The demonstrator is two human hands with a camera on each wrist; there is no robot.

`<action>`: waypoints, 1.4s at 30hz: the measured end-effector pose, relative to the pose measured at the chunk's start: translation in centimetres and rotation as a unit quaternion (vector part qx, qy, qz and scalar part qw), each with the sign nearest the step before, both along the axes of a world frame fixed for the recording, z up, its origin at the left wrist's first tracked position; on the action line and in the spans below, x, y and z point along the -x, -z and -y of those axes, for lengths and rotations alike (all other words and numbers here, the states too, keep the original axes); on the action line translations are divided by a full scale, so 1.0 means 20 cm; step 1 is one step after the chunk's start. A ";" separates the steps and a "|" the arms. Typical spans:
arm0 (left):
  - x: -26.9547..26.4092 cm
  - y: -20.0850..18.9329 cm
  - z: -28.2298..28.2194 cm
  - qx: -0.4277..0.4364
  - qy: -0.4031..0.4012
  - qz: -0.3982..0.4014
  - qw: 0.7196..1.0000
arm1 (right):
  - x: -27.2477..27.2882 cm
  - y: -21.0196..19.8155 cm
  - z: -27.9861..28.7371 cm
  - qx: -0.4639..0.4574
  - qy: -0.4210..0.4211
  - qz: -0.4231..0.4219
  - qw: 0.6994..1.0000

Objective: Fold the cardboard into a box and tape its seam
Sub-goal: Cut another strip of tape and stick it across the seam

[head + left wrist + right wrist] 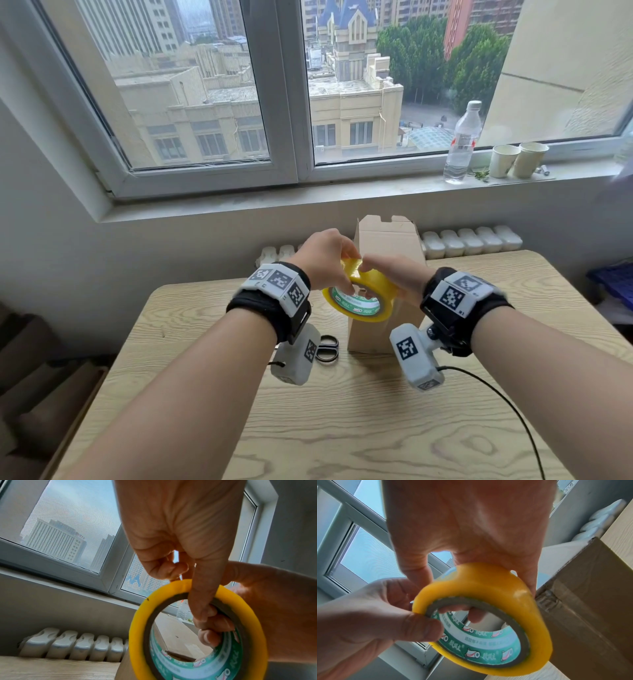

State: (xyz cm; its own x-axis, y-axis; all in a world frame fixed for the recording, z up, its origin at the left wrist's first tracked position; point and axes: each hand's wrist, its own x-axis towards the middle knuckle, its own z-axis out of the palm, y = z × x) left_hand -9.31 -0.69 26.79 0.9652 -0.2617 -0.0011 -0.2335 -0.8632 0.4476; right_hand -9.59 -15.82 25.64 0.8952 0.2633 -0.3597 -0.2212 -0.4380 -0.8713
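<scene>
Together the left hand [325, 260] and right hand [394, 277] grip a glossy yellow tape roll [359, 294] before the upright brown box [387, 246], mid-table [342, 428].

Both forearms reach forward, raised above the tabletop [342, 428] with wrists level. The left hand [323, 258] hooks fingers through the tape roll [363, 294]; the right hand [394, 274] pinches the roll's outer rim.

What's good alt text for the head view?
Both hands, left hand and right hand, hold a yellow tape roll in front of an upright cardboard box on a wooden table; scissors lie nearby.
</scene>
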 end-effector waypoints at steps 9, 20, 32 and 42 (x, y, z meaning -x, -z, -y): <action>-0.04 0.03 -0.08 0.083 -0.023 -0.049 0.995 | -0.01 0.03 0.01 -0.065 0.033 -0.063 0.995; -0.06 0.07 -0.15 0.117 -0.031 -0.092 0.988 | -0.04 0.06 0.06 -0.131 0.039 -0.099 0.986; -0.05 0.08 -0.15 0.138 -0.033 -0.115 0.983 | -0.02 0.10 0.08 -0.228 0.026 -0.135 0.964; -0.03 0.10 -0.16 0.162 -0.038 -0.130 0.977 | 0.01 0.10 0.08 -0.243 0.019 -0.139 0.960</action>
